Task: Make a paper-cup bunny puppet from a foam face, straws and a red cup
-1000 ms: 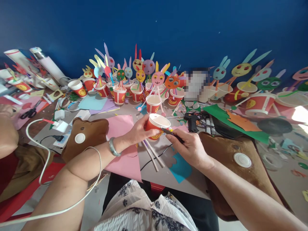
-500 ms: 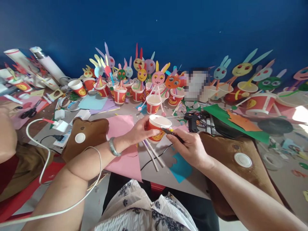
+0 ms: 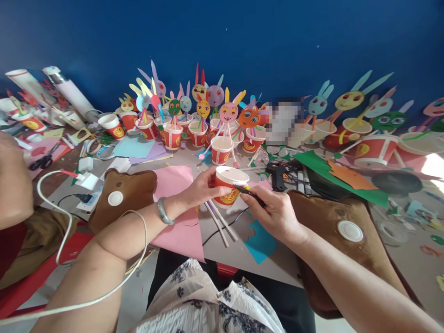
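Note:
A red and white paper cup [image 3: 226, 196] is held upright by my left hand [image 3: 202, 187], whose fingers wrap its left side. My right hand [image 3: 274, 208] grips a dark pen-like tool [image 3: 255, 195], its tip against the right side of the cup near the rim. Below the cup lie thin white sticks [image 3: 220, 224] on the table. Pink paper [image 3: 176, 217] is under my left wrist, and a piece of blue paper [image 3: 260, 243] lies below my right hand.
Red cups with paper rabbit faces [image 3: 229, 112] line the back. A black glue gun [image 3: 276, 175] lies right of the cup. Brown plush pads [image 3: 342, 259] flank my arms. A white cable [image 3: 138, 263] crosses my left arm. At far left is another person's arm [image 3: 15, 180].
The cup has shifted very slightly to the right. The other person's arm at the left has moved a little to the right.

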A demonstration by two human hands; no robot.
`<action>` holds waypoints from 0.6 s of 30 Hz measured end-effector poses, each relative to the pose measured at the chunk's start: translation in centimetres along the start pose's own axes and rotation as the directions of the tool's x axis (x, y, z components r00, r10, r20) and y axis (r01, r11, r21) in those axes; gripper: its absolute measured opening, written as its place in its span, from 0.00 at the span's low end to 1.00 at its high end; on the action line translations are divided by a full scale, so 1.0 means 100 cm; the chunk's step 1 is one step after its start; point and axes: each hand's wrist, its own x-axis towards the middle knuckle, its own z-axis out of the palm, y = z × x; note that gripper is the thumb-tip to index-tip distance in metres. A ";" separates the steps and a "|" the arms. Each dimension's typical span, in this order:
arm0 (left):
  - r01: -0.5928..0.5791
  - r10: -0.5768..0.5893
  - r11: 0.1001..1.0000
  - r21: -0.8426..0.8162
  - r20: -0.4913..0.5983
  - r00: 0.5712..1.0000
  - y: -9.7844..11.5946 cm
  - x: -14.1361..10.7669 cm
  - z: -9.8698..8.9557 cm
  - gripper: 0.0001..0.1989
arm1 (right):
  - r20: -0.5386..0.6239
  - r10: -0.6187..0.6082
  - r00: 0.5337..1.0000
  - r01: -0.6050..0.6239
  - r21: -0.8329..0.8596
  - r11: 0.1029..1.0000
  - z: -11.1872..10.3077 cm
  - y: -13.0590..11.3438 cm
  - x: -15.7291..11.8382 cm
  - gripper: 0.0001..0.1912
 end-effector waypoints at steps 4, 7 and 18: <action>0.010 -0.013 0.998 -0.057 -0.055 0.998 0.001 0.000 0.000 0.27 | -0.086 -0.025 0.996 0.025 -0.005 1.000 0.005 0.001 0.000 0.12; 0.038 -0.042 0.999 -0.029 -0.143 0.989 -0.002 -0.001 0.001 0.31 | -0.118 0.014 0.993 -0.013 0.007 1.000 0.006 0.000 0.000 0.12; -0.029 0.036 0.998 0.049 -0.146 0.989 0.001 -0.008 0.011 0.38 | -0.117 0.034 0.993 -0.035 -0.008 0.999 0.009 -0.003 -0.002 0.11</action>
